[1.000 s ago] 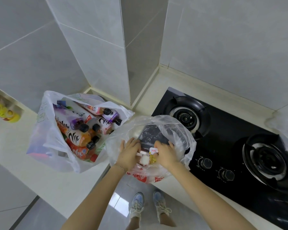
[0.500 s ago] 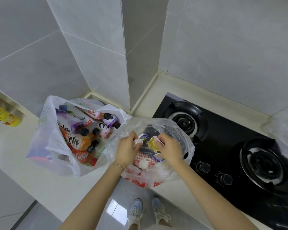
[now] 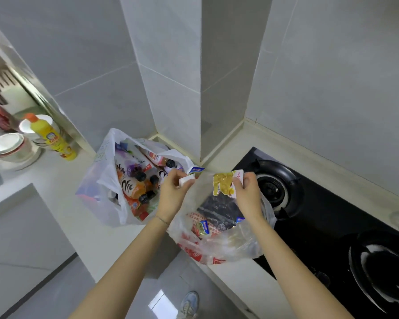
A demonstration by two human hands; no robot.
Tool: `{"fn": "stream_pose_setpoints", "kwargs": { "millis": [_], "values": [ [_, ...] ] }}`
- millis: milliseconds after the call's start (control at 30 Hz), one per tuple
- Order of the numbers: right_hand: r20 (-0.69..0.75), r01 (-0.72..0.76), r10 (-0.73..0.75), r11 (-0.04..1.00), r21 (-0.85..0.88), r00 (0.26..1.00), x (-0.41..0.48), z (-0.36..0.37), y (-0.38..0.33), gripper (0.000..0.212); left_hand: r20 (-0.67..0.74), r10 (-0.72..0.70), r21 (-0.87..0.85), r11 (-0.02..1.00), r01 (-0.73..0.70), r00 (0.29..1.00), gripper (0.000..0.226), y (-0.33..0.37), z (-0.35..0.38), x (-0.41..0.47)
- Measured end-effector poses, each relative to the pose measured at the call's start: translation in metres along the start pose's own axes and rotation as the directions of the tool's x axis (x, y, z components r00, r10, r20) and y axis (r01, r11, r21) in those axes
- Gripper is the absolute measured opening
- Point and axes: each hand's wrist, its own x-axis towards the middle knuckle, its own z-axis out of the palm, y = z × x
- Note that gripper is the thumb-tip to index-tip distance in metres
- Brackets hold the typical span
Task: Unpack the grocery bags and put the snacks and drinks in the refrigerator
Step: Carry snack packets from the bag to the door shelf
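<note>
— Where is the yellow snack packet (image 3: 224,184)?
— Held up above the clear bag (image 3: 219,247), pinched at its right edge by the right hand (image 3: 248,194).
— And the left hand (image 3: 173,192)?
— Its fingers are curled round a white packet (image 3: 186,180) with a blue corner, near the yellow one but apart from it.
— What about the clear bag?
— It holds red and dark snack packs and lies at the table's (image 3: 62,203) front edge, against the black stove (image 3: 327,217).
— And to the left?
— A white bag (image 3: 104,180) full of drink bottles (image 3: 134,188). Beyond it are a yellow bottle (image 3: 53,139) and stacked bowls (image 3: 9,146).
</note>
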Motion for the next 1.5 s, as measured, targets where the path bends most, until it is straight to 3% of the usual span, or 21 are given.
{"fn": "stream_pose_setpoints", "kwargs": {
  "millis": [200, 333, 467, 667, 800, 967, 1100, 1500],
  "values": [
    [0.189, 0.059, -0.073, 0.995, 0.076, 0.979, -0.015, -0.019, -0.017, 0.014, -0.244, -0.155, -0.204, 0.973, 0.105, 0.957, 0.021, 0.011, -0.003, -0.064],
    [0.385, 0.075, -0.124, 0.987, 0.140, 0.915, -0.037, -0.024, -0.031, 0.016, -0.400, -0.267, -0.336, 0.933, 0.131, 0.877, 0.019, 0.018, -0.007, -0.121],
    [0.538, -0.008, -0.122, 0.973, 0.232, 0.834, -0.071, -0.010, -0.045, 0.028, -0.545, -0.339, -0.385, 0.914, 0.130, 0.767, 0.020, 0.027, -0.031, -0.174],
    [0.739, 0.012, -0.215, 0.963, 0.269, 0.638, -0.160, 0.035, -0.067, 0.028, -0.695, -0.318, -0.384, 0.922, 0.040, 0.645, 0.036, 0.048, -0.085, -0.270],
    [0.840, 0.022, -0.280, 0.952, 0.305, 0.465, -0.232, 0.056, -0.082, 0.027, -0.812, -0.322, -0.352, 0.935, 0.032, 0.487, 0.032, 0.053, -0.114, -0.347],
    [0.898, 0.076, -0.335, 0.942, 0.327, 0.285, -0.325, 0.061, -0.091, 0.029, -0.897, -0.290, -0.319, 0.947, -0.037, 0.333, 0.019, 0.064, -0.131, -0.447],
    [0.915, 0.095, -0.372, 0.928, 0.361, 0.158, -0.397, 0.047, -0.091, 0.032, -0.934, -0.282, -0.305, 0.949, -0.076, 0.221, 0.026, 0.072, -0.133, -0.523],
    [0.898, 0.062, -0.428, 0.898, 0.435, -0.101, -0.619, -0.041, -0.078, 0.028, -0.990, -0.137, -0.139, 0.989, -0.049, 0.034, 0.029, 0.121, -0.117, -0.769]
  ]
}}
